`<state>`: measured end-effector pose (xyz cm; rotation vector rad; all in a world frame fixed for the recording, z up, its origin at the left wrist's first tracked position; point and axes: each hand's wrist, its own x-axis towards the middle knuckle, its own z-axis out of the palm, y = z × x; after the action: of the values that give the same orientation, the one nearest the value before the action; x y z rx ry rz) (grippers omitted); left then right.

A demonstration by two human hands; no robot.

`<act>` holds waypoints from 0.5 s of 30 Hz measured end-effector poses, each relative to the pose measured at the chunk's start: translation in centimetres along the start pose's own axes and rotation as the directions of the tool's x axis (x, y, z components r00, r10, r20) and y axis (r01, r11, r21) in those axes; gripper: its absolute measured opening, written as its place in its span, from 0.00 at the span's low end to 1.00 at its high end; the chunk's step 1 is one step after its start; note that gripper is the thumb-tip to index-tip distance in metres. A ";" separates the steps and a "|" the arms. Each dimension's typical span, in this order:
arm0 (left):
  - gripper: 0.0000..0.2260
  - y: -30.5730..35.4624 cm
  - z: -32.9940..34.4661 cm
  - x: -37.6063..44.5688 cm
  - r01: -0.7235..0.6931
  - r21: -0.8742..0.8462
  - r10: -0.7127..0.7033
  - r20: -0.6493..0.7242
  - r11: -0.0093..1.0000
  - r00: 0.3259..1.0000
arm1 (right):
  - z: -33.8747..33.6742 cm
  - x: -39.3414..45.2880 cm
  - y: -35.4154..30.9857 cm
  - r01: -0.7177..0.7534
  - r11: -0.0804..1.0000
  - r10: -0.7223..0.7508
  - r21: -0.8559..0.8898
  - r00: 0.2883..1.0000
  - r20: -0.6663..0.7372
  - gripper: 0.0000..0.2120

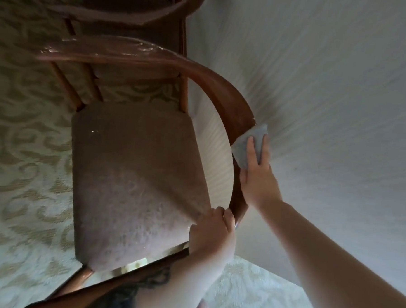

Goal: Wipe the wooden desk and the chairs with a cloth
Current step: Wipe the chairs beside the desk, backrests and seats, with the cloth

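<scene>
While the left hand (213, 232) curls its fingers (224, 217) around the lower end of a wooden armchair's (233, 99) curved rail, gripping the wood where it meets the front of the seat, the right hand (257, 178) presses a pale grey cloth (249, 142) against the outer face of the same rail, higher up. Right-hand fingers lie fairly straight over the folded cloth, the thumb on the near side and the rest spread across the fabric toward the wall; the cloth wraps the rail's edge and touches the wood. Both forearms are bare, and the left one shows a dark tattoo (158, 276) near the bottom of the view. Just beyond the hands, the brownish padded seat (135, 173) fills the middle of the scene, with motion blur softening its surface. Farther on, the rail bends round into a glossy backrest standing on slim wooden spindles (66, 85). Behind it stands a second chair (134, 11) of the same build, close by. A carpet (21, 144) with a cream and olive scroll pattern covers the floor on the left, and a pale ribbed wall (330, 90) runs along the right, just beside the armchair.
</scene>
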<state>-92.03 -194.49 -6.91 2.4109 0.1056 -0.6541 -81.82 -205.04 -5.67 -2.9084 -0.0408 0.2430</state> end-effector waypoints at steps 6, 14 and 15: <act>0.22 1.5 0.9 3.7 -0.046 -0.167 0.021 -0.151 0.985 0.988 | -1.5 4.9 -1.0 -0.090 0.985 0.096 0.146 0.995 -0.035 0.32; 0.20 1.6 2.1 4.0 -0.191 -0.322 0.120 -0.226 0.927 0.967 | 0.5 0.3 -0.9 -0.121 0.977 0.139 0.175 0.986 -0.096 0.33; 0.24 1.8 2.1 4.1 -0.198 -0.287 0.135 -0.226 0.937 0.965 | -0.1 1.6 -0.8 -0.096 0.986 0.108 0.139 0.991 -0.083 0.33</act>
<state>-88.99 -197.51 -9.29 2.1475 0.0788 -0.2861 -80.18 -204.21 -5.63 -2.7857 0.1344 0.1257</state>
